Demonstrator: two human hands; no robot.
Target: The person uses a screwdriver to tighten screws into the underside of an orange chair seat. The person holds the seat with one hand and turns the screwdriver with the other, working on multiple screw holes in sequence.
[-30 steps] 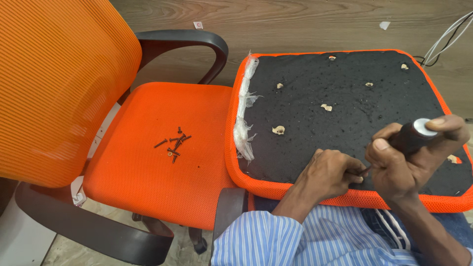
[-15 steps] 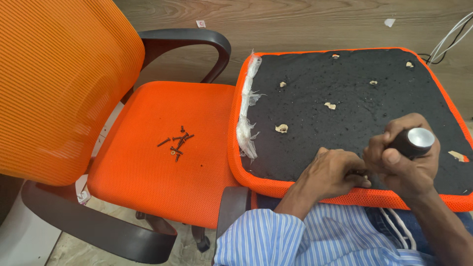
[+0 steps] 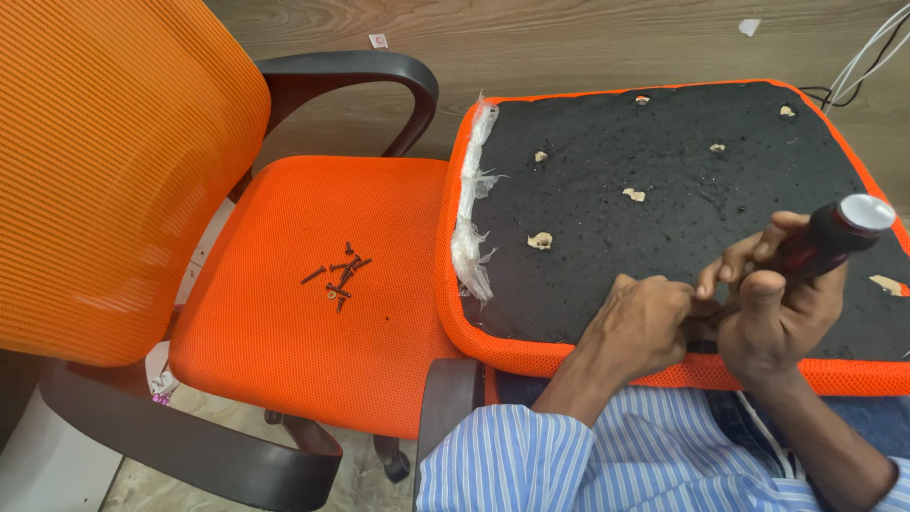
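Head view, looking down. Right hand (image 3: 777, 318) clamped around the dark handle of a screwdriver (image 3: 829, 237), silver cap up and tilted to the right, shaft hidden behind the fingers. Left hand (image 3: 645, 322) pressed against the right one, fingers curled and pinched together at the spot where the tool's tip meets the surface; whether anything sits between those fingertips cannot be told. Both resting near the front edge of an upturned seat cushion (image 3: 664, 171), black underside up, orange mesh rim around it, pale scraps dotted across it and frayed white fabric along its left edge. Just left of the cushion, an orange mesh office chair (image 3: 284, 341) with dark armrests. On its seat, a small heap of dark screws (image 3: 338, 277), well apart from both hands. Below, striped blue shirt sleeve (image 3: 512, 465).
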